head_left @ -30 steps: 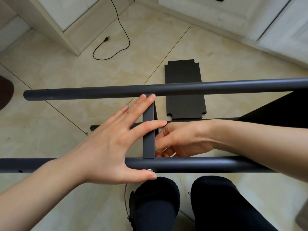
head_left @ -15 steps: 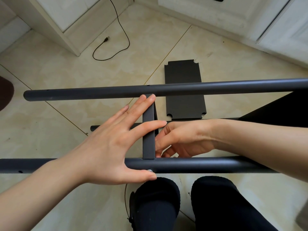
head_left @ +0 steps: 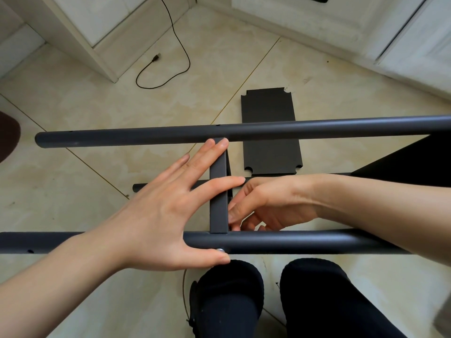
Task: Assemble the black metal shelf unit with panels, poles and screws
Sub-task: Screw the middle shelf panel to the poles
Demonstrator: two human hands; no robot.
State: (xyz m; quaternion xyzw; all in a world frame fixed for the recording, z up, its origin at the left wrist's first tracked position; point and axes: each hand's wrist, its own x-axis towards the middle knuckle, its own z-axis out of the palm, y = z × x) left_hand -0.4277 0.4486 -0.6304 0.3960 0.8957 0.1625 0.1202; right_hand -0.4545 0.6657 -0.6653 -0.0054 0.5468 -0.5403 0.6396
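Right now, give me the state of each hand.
Left hand: open, fingers straight, resting across the panel edge and near pole.
Right hand: fingers curled behind the panel; grip cannot be told.

Right hand's fingertips point(head_left: 234, 225) hidden behind the panel point(head_left: 218, 203).

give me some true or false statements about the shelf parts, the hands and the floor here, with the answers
1. The left hand lies flat with straight fingers across the upright panel edge. True.
2. The spare panel leans against the cabinet. False: it lies flat on the floor, beyond the far pole.
3. A silver screw head shows on the near pole by the left thumb. True.
4. The right hand rests on top of the far pole. False: it reaches in between the two poles, its fingers curled beside the panel edge near the near pole.
5. A black cable lies on the floor tiles. True.
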